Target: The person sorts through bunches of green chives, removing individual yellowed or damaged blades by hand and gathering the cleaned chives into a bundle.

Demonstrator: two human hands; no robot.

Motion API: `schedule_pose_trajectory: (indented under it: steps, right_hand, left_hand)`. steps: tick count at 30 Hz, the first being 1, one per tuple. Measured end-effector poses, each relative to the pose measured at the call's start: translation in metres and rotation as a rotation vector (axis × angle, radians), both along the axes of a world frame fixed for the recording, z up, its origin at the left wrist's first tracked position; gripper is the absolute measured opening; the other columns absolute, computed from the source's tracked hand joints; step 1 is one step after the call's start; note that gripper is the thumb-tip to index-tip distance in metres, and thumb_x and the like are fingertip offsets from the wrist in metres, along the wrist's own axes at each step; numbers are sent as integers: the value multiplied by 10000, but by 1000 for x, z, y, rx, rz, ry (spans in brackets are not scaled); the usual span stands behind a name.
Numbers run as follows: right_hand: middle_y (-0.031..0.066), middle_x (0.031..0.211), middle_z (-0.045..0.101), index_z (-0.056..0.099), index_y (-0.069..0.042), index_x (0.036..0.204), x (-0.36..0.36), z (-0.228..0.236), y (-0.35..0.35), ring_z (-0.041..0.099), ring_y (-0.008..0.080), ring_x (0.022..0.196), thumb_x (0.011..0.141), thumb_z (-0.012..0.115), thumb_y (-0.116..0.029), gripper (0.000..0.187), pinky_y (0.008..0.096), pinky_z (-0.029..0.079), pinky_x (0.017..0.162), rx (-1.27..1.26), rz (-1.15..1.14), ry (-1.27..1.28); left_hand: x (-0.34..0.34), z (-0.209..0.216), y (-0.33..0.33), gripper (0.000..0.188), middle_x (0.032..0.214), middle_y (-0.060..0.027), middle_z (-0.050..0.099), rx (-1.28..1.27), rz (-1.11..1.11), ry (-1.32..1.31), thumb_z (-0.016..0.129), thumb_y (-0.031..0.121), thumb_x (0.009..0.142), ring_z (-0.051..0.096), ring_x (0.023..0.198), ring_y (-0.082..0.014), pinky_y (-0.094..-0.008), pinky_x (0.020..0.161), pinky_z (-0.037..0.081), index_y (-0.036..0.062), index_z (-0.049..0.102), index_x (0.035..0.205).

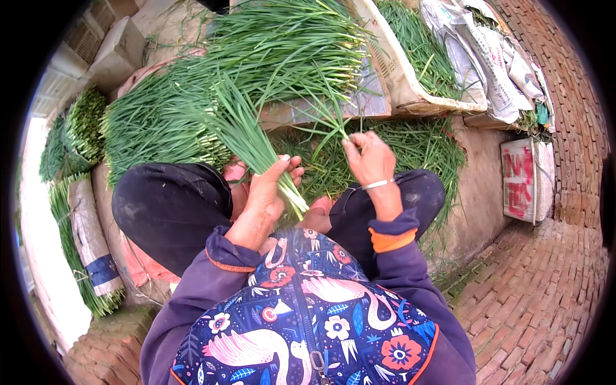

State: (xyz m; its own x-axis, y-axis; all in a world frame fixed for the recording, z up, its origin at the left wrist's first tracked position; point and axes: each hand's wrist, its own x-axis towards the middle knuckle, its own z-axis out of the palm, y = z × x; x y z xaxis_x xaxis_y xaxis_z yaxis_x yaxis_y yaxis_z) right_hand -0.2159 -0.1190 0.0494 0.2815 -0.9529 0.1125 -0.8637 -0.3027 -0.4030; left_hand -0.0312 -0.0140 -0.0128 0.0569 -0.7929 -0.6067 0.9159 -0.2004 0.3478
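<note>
My left hand is closed around a bunch of garlic chives, just in front of my lap. The bunch tilts, its green leaf tips up and left and its pale stem ends pointing down toward me. My right hand, a light bangle at its wrist, pinches a few loose chive blades by their lower end; these fan out up and left. The hands are apart. Loose chive leaves lie scattered on the ground beyond and between my bent knees.
A large heap of chives lies ahead on a board; another heap is at left. A cream plastic crate with greens stands at far right. Wrapped bundles lie left; a white-and-red box stands by the brick wall.
</note>
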Motion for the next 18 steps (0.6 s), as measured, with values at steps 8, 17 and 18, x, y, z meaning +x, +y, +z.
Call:
schedule_pose_trajectory:
  steps: [8, 17, 18]
  right_hand:
    - [10, 815, 662, 701, 41, 962, 2, -24, 16, 556, 56, 668, 895, 621, -99, 175, 205, 441, 604, 361, -160, -907]
    - [28, 703, 605, 688, 16, 859, -29, 3, 13, 513, 68, 583, 839, 667, -114, 133, 239, 423, 552, 61, -159, -555]
    - [30, 722, 603, 689, 15, 865, -29, 15, 18, 508, 64, 588, 840, 668, -103, 123, 232, 418, 548, 16, -150, -585]
  left_hand:
    - [9, -22, 2, 195, 912, -74, 675, 69, 23, -190, 698, 124, 848, 636, 734, -196, -302, 619, 533, 87, 580, 999]
    - [1, -16, 3, 178, 904, -84, 670, 38, 53, -248, 693, 81, 842, 618, 678, -169, -290, 597, 523, 72, 571, 971]
    - [-2, -15, 3, 182, 915, -88, 673, 40, 36, -218, 696, 84, 842, 624, 689, -171, -288, 605, 528, 77, 570, 974]
